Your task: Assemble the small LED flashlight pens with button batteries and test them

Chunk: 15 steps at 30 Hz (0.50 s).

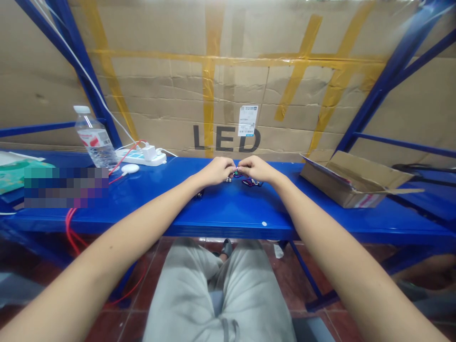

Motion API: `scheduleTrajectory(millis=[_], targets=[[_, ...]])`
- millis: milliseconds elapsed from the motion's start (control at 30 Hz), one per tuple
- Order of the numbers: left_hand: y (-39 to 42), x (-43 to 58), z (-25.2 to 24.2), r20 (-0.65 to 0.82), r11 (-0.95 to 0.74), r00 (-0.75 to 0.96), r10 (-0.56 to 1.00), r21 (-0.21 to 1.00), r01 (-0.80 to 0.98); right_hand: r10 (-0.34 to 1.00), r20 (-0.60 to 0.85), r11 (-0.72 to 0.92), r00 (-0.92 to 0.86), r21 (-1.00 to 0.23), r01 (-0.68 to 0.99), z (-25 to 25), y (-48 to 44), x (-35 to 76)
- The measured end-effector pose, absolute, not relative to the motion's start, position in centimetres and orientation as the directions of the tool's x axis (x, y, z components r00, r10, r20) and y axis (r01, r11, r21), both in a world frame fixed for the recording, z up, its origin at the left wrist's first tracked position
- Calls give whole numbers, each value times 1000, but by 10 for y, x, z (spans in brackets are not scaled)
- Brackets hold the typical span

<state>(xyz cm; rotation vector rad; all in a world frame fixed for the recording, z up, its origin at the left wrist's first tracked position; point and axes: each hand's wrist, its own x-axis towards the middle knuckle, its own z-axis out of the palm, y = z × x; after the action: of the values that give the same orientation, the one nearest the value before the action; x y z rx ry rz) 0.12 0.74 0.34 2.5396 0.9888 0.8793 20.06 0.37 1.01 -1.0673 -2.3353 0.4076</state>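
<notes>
My left hand (218, 171) and my right hand (257, 169) meet over the far middle of the blue table, fingertips pinched and almost touching. Between them is a thin dark strand (236, 173) with purple and green tints, too small to make out its kind. Small pale bead-like bits (228, 179) show under my left fingers. A loose purple-and-dark coil (251, 182) with light bits lies below my right hand. Beside my left wrist sits a small dark object (199, 194), partly hidden by the forearm.
On the left stand a water bottle (93, 137), a white power strip (144, 156) and a round white charger (130, 169) with red cables. At right is an open cardboard box (352, 183). A large taped carton (171, 95) backs the blue table (228, 213).
</notes>
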Motion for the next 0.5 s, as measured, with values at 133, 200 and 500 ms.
scheduleTrajectory(millis=[133, 200, 500], targets=[[5, 2, 2, 520, -764, 562, 644, 385, 519, 759, 357, 649, -544, -477, 593, 11, 4, 201], [4, 3, 1, 530, -775, 568, 629, 370, 513, 761, 356, 647, -543, -489, 585, 11, 4, 201], [8, 2, -3, 541, -791, 600, 589, 238, 563, 867, 195, 438, -458, -737, 515, 9, 2, 197]])
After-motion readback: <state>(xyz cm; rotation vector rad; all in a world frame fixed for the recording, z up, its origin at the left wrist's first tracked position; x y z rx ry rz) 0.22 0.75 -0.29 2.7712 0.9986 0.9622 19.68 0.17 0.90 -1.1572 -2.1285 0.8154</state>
